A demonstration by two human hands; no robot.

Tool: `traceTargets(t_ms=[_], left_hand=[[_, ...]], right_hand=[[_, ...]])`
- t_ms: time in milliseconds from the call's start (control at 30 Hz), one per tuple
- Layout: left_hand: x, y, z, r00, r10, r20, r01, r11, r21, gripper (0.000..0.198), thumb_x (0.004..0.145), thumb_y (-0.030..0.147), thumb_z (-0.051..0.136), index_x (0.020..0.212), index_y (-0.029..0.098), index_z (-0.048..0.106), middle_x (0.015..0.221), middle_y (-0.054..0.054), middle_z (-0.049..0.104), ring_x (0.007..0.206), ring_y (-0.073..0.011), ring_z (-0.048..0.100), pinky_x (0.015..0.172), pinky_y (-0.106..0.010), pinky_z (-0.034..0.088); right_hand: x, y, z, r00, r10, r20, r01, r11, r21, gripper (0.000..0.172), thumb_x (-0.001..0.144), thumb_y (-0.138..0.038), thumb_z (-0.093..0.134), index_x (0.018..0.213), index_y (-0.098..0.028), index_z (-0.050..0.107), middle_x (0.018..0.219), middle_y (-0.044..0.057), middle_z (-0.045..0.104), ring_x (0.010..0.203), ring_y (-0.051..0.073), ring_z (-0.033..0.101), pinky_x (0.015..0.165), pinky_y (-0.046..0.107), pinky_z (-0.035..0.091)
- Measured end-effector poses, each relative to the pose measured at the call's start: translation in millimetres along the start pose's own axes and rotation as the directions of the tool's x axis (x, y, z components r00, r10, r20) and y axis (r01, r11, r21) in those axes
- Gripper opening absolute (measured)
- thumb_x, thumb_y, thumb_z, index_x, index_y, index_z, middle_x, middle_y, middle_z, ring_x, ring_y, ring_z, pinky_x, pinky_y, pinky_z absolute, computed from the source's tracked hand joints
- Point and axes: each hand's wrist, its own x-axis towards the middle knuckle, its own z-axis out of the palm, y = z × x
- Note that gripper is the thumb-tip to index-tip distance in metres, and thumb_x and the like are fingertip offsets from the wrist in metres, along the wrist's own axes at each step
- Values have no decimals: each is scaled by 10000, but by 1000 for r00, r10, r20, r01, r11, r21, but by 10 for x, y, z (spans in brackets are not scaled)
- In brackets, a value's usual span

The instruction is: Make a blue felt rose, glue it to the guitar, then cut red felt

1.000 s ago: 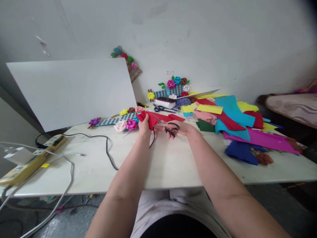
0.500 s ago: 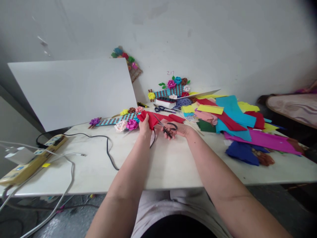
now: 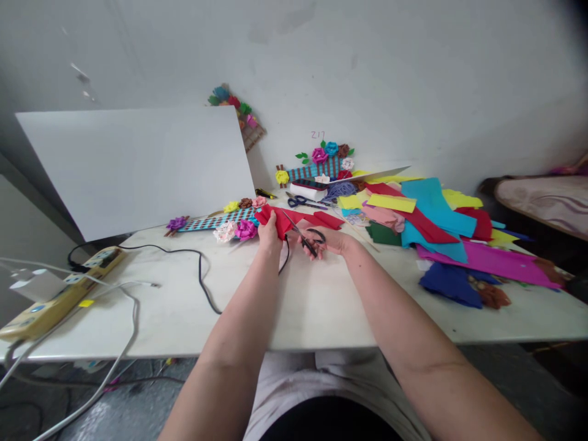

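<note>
Red crepe paper is pinched in my left hand, its folded piece standing up from the fingers. In my right hand is a pair of dark-handled scissors, held by the handles with the blades pointing up and left toward the red paper. Whether the blades touch the paper I cannot tell. Behind both hands, more red paper lies on the table. Just left of my left hand are paper flowers, a magenta one and a pale pink one, beside a blue and brown woven strip.
Coloured paper sheets are heaped at the right. A second pair of scissors lies behind my hands near a phone. A white board leans on the wall. A power strip with cables occupies the left end of the table.
Almost nothing differs. The view has shifted very slightly, while both hands keep their hold on the red crepe paper and the scissors.
</note>
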Motion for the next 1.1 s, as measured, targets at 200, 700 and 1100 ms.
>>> traceTargets(t_ms=[200,700,1100], left_hand=[[43,-16,-28,1000,5,24,-5,1000,-12,38,810,114,593,791,146,591,753,-20,648,643,-114,632,727,-263,526],[37,-21,-31,1000,16,21,-16,1000,-21,35,796,122,606,805,154,596,739,-15,644,653,-114,634,725,-253,519],[44,-6,-37,1000,21,12,-21,1000,0,36,797,142,615,818,152,588,728,-16,644,612,-107,625,685,-239,520]], right_hand=[[-7,-19,28,1000,-4,-3,4,1000,21,401,839,-549,502,911,-156,538,609,9,593,462,124,593,327,178,420],[-6,-26,39,1000,13,-9,-13,1000,16,418,849,-560,482,922,-151,532,626,16,599,469,125,591,336,186,423],[-12,-25,57,998,-33,-53,31,999,-38,418,839,-555,502,915,-146,540,576,-6,565,429,95,543,318,161,372]])
